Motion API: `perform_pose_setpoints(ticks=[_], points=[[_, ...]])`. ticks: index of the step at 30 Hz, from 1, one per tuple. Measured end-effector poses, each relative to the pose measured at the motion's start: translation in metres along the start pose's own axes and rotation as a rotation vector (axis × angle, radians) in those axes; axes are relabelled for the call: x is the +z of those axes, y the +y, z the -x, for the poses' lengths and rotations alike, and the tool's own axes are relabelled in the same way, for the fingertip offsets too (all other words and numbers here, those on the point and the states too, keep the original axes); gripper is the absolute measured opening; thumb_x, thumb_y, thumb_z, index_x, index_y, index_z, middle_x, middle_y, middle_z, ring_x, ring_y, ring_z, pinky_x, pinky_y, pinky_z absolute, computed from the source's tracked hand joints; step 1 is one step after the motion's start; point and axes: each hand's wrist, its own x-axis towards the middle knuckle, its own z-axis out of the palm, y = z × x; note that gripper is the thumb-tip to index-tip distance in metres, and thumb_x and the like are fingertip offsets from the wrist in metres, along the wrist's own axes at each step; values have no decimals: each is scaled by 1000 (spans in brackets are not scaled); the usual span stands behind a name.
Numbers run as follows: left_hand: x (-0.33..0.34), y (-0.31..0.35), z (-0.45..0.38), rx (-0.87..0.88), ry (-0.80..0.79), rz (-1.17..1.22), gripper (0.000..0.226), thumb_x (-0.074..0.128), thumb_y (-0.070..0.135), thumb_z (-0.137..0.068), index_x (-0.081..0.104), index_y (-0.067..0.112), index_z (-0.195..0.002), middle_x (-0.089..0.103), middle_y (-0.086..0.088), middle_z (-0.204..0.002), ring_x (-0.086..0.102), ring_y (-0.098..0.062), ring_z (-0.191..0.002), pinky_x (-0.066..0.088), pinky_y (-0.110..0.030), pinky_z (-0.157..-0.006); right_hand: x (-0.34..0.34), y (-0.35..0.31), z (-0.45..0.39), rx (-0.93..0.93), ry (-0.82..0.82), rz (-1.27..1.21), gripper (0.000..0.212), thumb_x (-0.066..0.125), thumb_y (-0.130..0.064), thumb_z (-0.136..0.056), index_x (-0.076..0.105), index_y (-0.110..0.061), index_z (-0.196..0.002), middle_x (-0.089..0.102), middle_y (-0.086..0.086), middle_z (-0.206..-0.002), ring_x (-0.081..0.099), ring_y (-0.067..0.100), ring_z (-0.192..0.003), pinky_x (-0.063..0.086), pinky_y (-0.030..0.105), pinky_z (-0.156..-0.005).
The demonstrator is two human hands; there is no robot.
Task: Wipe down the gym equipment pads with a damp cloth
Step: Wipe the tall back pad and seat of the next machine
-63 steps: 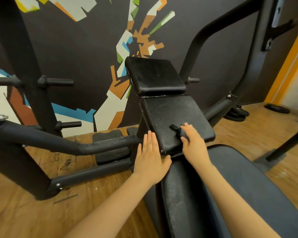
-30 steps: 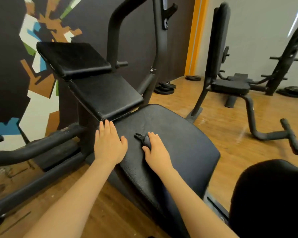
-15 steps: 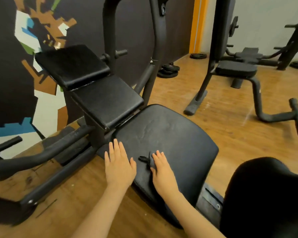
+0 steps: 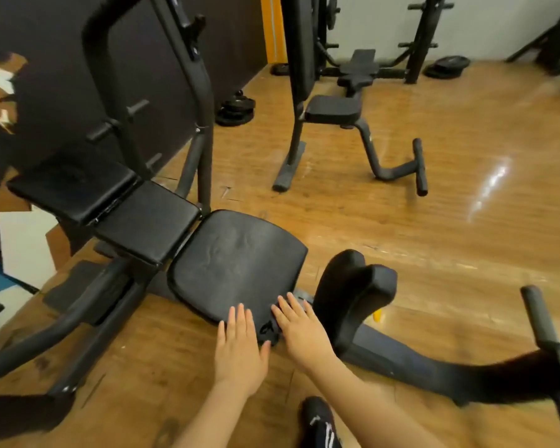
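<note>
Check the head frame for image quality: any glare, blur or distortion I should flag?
Head view: glare streak on the wood floor at right; wide-angle bowing bends the machine uprights; motion smear on the dark bar at lower right and the mural at left edge; left hand, right hand and seat pad read fairly sharp; the dark cloth is barely separable from the black pad.

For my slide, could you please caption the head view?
Both hands, left hand flat, right hand pressing a dark cloth, at the seat pad near edge.
</note>
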Motion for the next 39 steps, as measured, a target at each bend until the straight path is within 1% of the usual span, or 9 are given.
perform_pose_setpoints(ticks=[2, 7, 10, 14, 18, 24, 28, 34, 39], points=[[-18, 26, 28, 49, -13, 0, 70, 24, 46, -101, -4, 6, -152, -10, -12, -160, -11, -25, -147, -4, -40, -118, -15, 4, 39, 44, -18, -10, 53, 30, -19, -99, 12, -13, -149, 7, 7, -157, -3, 24, -144, -2, 40, -115], [-62, 83, 80, 232, 42, -39, 63, 20, 41, -103, -1, 8, -152, -4, -10, -161, -8, -22, -148, -6, -39, -117, -65, 23, 107, 98, -106, 38, 52, 27, -22, -101, 9, -13, -149, 6, 5, -157, -4, 22, -145, -3, 39, -116], [-87, 117, 97, 267, 54, -38, 63, 20, 41, -103, -2, 9, -152, -4, -9, -161, -8, -23, -147, -5, -38, -117, -94, 46, 137, 112, -110, 67, 54, 30, -24, -100, 8, -14, -149, 6, 5, -157, -3, 22, -145, -2, 39, -116], [-111, 172, 100, 178, 74, -28, 65, 21, 42, -102, -2, 7, -152, -4, -12, -160, -6, -27, -147, -1, -42, -119, -135, 99, 174, 104, -106, 100, 58, 33, -19, -98, 5, -13, -149, 3, 6, -157, -5, 22, -144, -2, 39, -116], [-122, 263, 101, 69, 49, 43, 68, 23, 44, -102, -4, 6, -152, -8, -12, -160, -9, -26, -147, -1, -41, -119, -167, 177, 217, 92, -125, 100, 58, 33, -13, -97, 7, -13, -149, 6, 5, -157, -2, 22, -145, -1, 38, -116], [-125, 394, 107, -2, -44, 144, 71, 25, 46, -102, -7, 7, -152, -13, -10, -160, -13, -25, -147, -2, -42, -119, -211, 275, 260, 30, -266, 133, 56, 33, -17, -98, 11, -12, -149, 9, 5, -157, -1, 22, -145, 4, 38, -116], [-160, 426, 90, 10, -51, 123, 72, 24, 47, -102, -7, 6, -152, -15, -10, -159, -14, -27, -146, -2, -42, -118, -252, 312, 255, -30, -287, 174, 51, 25, -16, -100, 11, -15, -150, 7, 3, -157, -3, 21, -145, 3, 38, -116], [-199, 461, 23, 5, 73, 114, 67, 22, 41, -104, -7, 3, -151, -11, -14, -159, -12, -28, -147, -3, -42, -119, -291, 358, 231, -7, -104, 195, 54, 25, -10, -98, 9, -15, -150, 3, 4, -158, -4, 20, -144, 0, 36, -116], [-196, 526, -5, 43, 25, 129, 66, 21, 41, -103, -7, 4, -151, -12, -13, -159, -12, -27, -147, -3, -41, -119, -298, 428, 223, 12, -126, 237, 54, 28, -11, -99, 11, -16, -150, 5, 3, -158, -3, 19, -145, 0, 35, -116]])
